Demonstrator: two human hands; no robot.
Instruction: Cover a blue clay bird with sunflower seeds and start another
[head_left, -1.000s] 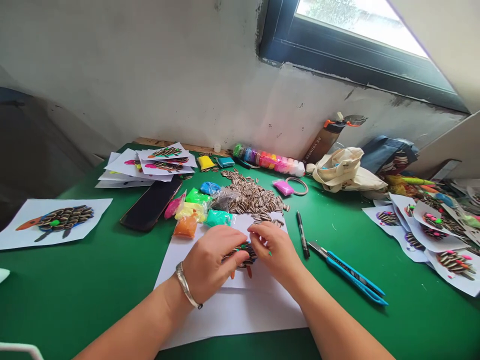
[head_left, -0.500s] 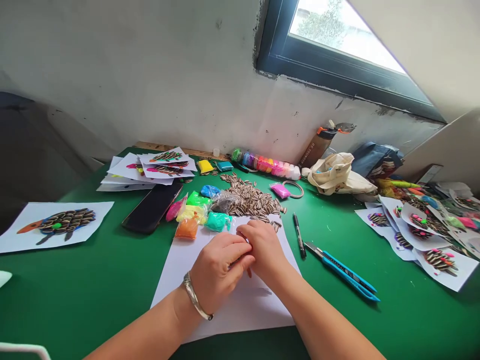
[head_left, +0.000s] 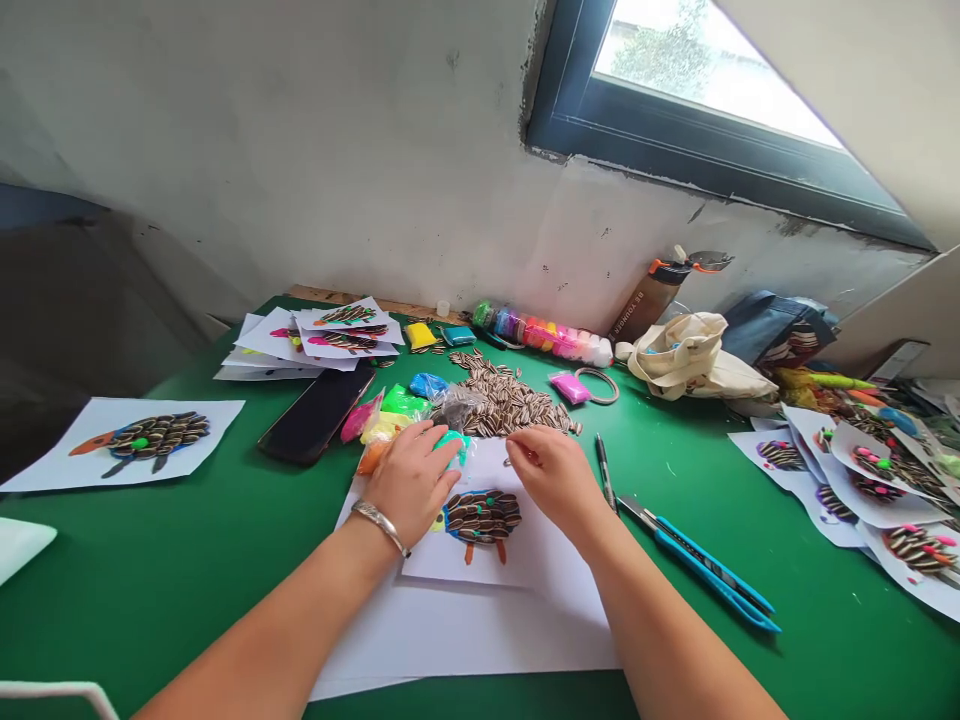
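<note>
My left hand [head_left: 411, 478], with a silver bracelet at the wrist, reaches over the packets of coloured clay with its fingers stretched out. Beneath and beside its fingers lie a teal clay packet [head_left: 453, 446] and an orange clay packet [head_left: 368, 460]. My right hand [head_left: 553, 474] is closed at the paper's right side, fingertips curled together; whatever they may hold is hidden. Between the hands lies a sunflower-seed bird picture [head_left: 484, 518] with a yellow head, orange legs and green dots. It rests on larger white sheets [head_left: 480, 630]. A sunflower seed pile [head_left: 499, 395] lies beyond.
A black pen [head_left: 604, 470] and a blue utility knife [head_left: 705, 560] lie on the right. Left of the packets are a phone [head_left: 315, 415], stacked pictures [head_left: 255, 345] and a single bird picture [head_left: 217, 465]. A cloth bag [head_left: 679, 350] and a bottle [head_left: 649, 298] stand by the wall.
My hands, together over the picture before, have moved apart. The left has gone left and forward onto the clay packets, the right slightly right. The bird picture now shows; the view has shifted slightly.
</note>
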